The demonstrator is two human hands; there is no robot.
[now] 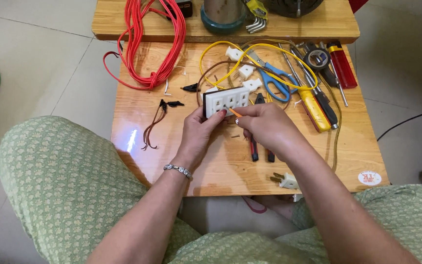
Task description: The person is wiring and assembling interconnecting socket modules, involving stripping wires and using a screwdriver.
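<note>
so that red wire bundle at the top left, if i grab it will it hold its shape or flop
The red wire bundle would probably flop: its long loose loops are cinched only at one knot. One strand already trails off the table's edge, so it may snag or drag. It looks light for its size, being thin wire.
</note>
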